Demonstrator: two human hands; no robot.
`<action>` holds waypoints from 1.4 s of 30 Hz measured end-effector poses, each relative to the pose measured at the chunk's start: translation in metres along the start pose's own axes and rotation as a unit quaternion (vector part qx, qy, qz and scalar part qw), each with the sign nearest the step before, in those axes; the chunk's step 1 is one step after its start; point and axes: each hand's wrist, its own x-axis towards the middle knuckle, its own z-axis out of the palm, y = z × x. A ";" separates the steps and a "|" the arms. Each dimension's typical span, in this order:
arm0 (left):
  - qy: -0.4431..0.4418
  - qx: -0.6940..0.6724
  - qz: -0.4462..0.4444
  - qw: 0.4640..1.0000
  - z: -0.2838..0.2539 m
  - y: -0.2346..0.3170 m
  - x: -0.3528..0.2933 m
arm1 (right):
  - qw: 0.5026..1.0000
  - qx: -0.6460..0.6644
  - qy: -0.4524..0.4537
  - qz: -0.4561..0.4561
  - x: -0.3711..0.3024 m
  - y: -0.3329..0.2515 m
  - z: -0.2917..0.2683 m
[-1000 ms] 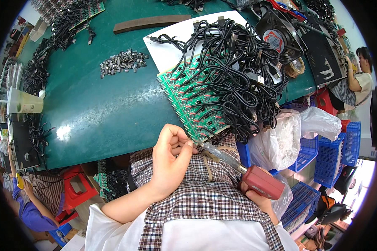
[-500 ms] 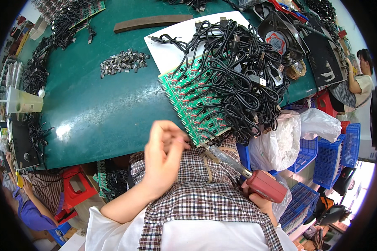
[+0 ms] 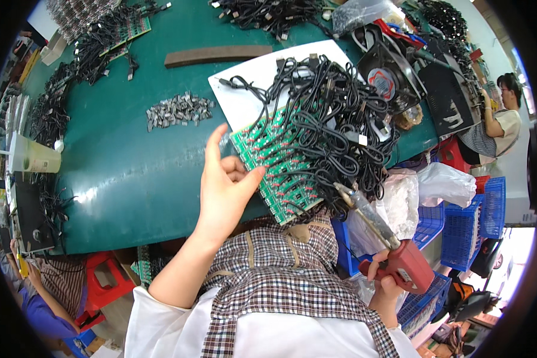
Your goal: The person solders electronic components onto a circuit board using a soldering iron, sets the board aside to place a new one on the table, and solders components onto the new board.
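Observation:
My left hand (image 3: pixel 224 185) is at the left edge of a green circuit board panel (image 3: pixel 274 164). Its index finger points up, the other fingers curl loosely, and the thumb tip overlaps the board's edge; whether it presses there I cannot tell. The panel lies partly on a white sheet (image 3: pixel 232 95), with red solder-side wire ends along its rows and bundled black USB cables (image 3: pixel 328 128) heaped to its right. My right hand (image 3: pixel 386 283) grips a red-handled soldering gun (image 3: pixel 409 267) by the handle. Its metal barrel points up and left, the tip close to the panel's lower right and the cables.
Left of the sheet lies a pile of small metal connectors (image 3: pixel 179 110), below a dark bar (image 3: pixel 218 55). A black fan (image 3: pixel 391 80) stands at the right. Plastic bags (image 3: pixel 394 203) and blue baskets (image 3: pixel 462 235) sit beside the table. Co-workers (image 3: pixel 501 122) sit at either side.
My left hand has risen from below the panel's lower corner to its left edge, fingers spreading. My right hand has moved right with the soldering gun, its tip now higher. The whole view has shifted slightly.

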 end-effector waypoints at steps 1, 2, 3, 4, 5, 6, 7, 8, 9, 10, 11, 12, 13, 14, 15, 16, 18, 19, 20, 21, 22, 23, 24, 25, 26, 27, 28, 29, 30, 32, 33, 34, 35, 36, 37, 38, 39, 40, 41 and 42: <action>-0.005 0.019 -0.008 1.000 -0.001 -0.001 0.000 | 0.999 -0.020 0.023 -0.024 0.006 -0.004 0.006; -0.006 0.030 0.007 1.000 -0.001 0.001 -0.002 | 0.997 -0.052 0.035 -0.050 0.012 -0.009 0.016; -0.007 0.038 0.018 0.999 0.000 0.004 -0.002 | 0.996 -0.054 0.036 -0.057 0.017 -0.012 0.019; -0.015 0.023 0.007 1.000 -0.002 0.007 -0.002 | 0.993 -0.090 0.009 -0.071 0.022 -0.016 0.021; -0.023 0.008 -0.003 1.000 -0.004 0.010 -0.002 | 0.988 -0.126 -0.017 -0.085 0.026 -0.019 0.024; -0.027 -0.044 -0.011 0.999 -0.005 0.009 -0.001 | 0.988 -0.127 -0.018 -0.090 0.029 -0.021 0.027; -0.028 -0.048 -0.006 0.998 -0.007 0.008 -0.001 | 0.978 -0.177 -0.023 -0.105 0.031 -0.023 0.029; -0.030 -0.062 -0.012 0.998 -0.010 0.007 -0.001 | 0.967 -0.226 -0.027 -0.119 0.033 -0.025 0.032; -0.032 -0.075 -0.017 0.996 -0.013 0.006 -0.002 | 0.965 -0.228 -0.026 -0.123 0.038 -0.027 0.038; -0.041 -0.080 -0.030 0.996 -0.018 0.006 -0.003 | 0.972 -0.194 -0.041 -0.127 0.044 -0.030 0.048; -0.038 -0.082 -0.028 0.996 -0.019 0.006 -0.005 | 0.977 -0.158 -0.058 -0.128 0.051 -0.034 0.059; -0.037 -0.089 -0.034 0.995 -0.020 0.006 -0.007 | 0.990 -0.109 -0.043 -0.073 0.058 -0.044 0.077; -0.036 -0.094 -0.042 0.994 -0.024 0.006 -0.007 | 0.998 -0.059 -0.027 -0.014 0.068 -0.051 0.096; -0.059 -0.086 -0.039 0.994 -0.028 0.005 -0.006 | 0.998 0.005 -0.059 -0.007 0.085 -0.046 0.102; -0.059 -0.086 -0.038 0.994 -0.027 0.004 -0.007 | 0.993 0.069 -0.091 0.000 0.104 -0.041 0.107; -0.057 -0.086 -0.040 0.994 -0.027 0.002 -0.005 | 0.992 0.091 -0.082 0.025 0.120 -0.042 0.119; -0.056 -0.076 -0.018 0.995 -0.022 0.007 -0.002 | 0.984 0.138 -0.096 0.057 0.144 -0.034 0.126; -0.053 -0.075 -0.015 0.996 -0.020 0.007 -0.002 | 0.973 0.188 -0.109 0.078 0.152 -0.028 0.125; -0.052 -0.128 -0.041 0.990 -0.017 0.005 -0.002 | 0.966 0.210 -0.119 0.093 0.154 -0.024 0.123; -0.051 -0.182 -0.067 0.980 -0.015 0.004 -0.003 | 0.958 0.232 -0.128 0.106 0.156 -0.021 0.121; -0.059 -0.183 -0.074 0.979 -0.015 0.005 -0.004 | 0.957 0.234 -0.132 0.105 0.157 -0.019 0.118; -0.057 -0.181 -0.070 0.979 -0.015 0.009 -0.006 | 0.952 0.251 -0.143 0.101 0.158 -0.017 0.114; -0.059 -0.137 -0.063 0.987 -0.015 0.018 -0.010 | 0.946 0.268 -0.154 0.097 0.159 -0.016 0.111; -0.065 -0.093 -0.056 0.992 -0.016 0.024 -0.011 | 0.946 0.269 -0.154 0.093 0.159 -0.015 0.108; -0.061 -0.017 0.010 0.998 -0.020 0.028 -0.001 | 0.936 0.304 -0.149 0.099 0.159 -0.014 0.106; 0.035 0.171 0.038 0.984 -0.025 0.040 0.004 | 0.924 0.339 -0.143 0.103 0.159 -0.012 0.103; 0.077 0.290 0.128 0.945 -0.026 0.050 0.016 | 0.925 0.340 -0.141 0.098 0.159 -0.010 0.100; 0.121 0.400 0.214 0.883 -0.027 0.057 0.028 | 0.920 0.355 -0.139 0.096 0.159 -0.006 0.099; 0.076 0.379 0.271 0.882 -0.019 0.059 0.042 | 0.915 0.369 -0.135 0.094 0.161 -0.002 0.097; -0.001 0.407 0.368 0.836 0.001 0.075 0.069 | 0.908 0.387 -0.135 0.088 0.158 -0.002 0.096; -0.027 0.439 0.432 0.787 0.007 0.078 0.084 | 0.899 0.405 -0.141 0.085 0.157 -0.003 0.099; -0.071 0.458 0.421 0.780 0.015 0.078 0.098 | 0.899 0.407 -0.135 0.087 0.157 -0.002 0.100; -0.115 0.477 0.408 0.770 0.023 0.077 0.112 | 0.898 0.409 -0.138 0.081 0.158 0.000 0.100; -0.161 0.501 0.358 0.771 0.028 0.076 0.127 | 0.891 0.425 -0.138 0.083 0.157 0.000 0.102; -0.211 0.523 0.307 0.767 0.035 0.080 0.138 | 0.884 0.440 -0.133 0.084 0.156 0.000 0.101; -0.229 0.533 0.318 0.750 0.038 0.082 0.145 | 0.884 0.441 -0.128 0.083 0.155 0.001 0.100; -0.227 0.535 0.324 0.746 0.040 0.083 0.148 | 0.883 0.443 -0.131 0.076 0.155 0.002 0.100; -0.212 0.517 0.394 0.730 0.045 0.085 0.148 | 0.876 0.460 -0.121 0.079 0.155 0.004 0.098; -0.195 0.495 0.462 0.710 0.048 0.088 0.149 | 0.869 0.476 -0.112 0.082 0.156 0.005 0.096; -0.240 0.491 0.439 0.713 0.050 0.082 0.156 | 0.866 0.480 -0.111 0.082 0.156 0.005 0.095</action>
